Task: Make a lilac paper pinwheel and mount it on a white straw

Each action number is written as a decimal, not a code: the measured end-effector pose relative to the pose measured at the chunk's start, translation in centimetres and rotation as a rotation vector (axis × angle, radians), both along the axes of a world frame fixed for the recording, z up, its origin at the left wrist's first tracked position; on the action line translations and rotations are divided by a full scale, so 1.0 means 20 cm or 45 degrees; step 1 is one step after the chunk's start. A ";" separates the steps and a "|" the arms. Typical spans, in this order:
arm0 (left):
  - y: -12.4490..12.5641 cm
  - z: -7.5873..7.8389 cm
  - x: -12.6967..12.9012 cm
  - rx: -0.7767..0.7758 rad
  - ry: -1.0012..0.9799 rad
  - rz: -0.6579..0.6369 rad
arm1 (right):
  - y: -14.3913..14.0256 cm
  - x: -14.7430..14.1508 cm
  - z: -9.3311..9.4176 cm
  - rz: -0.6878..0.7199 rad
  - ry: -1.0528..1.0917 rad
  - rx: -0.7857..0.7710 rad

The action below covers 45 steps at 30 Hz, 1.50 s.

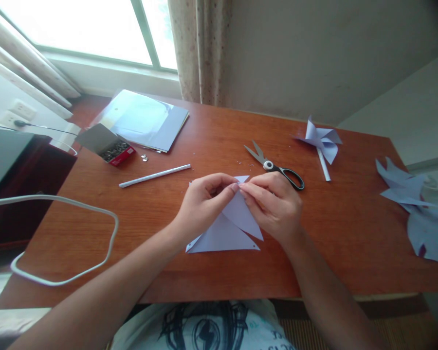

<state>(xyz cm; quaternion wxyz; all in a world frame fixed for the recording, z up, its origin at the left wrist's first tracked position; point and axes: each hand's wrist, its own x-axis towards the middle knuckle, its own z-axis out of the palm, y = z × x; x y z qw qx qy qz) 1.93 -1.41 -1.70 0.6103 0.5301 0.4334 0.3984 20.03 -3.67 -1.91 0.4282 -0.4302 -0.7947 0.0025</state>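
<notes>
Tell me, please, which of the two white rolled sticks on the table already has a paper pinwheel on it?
The right-hand stick, beyond the scissors, carries the pinwheel at its top. The stick left of the hands lies bare.

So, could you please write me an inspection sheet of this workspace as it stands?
Surface: wooden table, scattered bits.
Job's things: pale paper sheet, cut and partly folded; both hands pinch its flaps at the centre.
Clutter: scissors, finished pinwheel, rolled paper stick, open box of fasteners, paper stack, paper offcuts.
Grippers: left hand, right hand, both pinching the sheet.
Cables: white cable looped at left.
Surroundings: window, curtain, wall socket.
</notes>
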 end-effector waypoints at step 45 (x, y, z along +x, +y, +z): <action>-0.02 0.00 0.01 0.457 0.412 0.011 | 0.01 -0.03 0.04 0.062 0.549 -0.736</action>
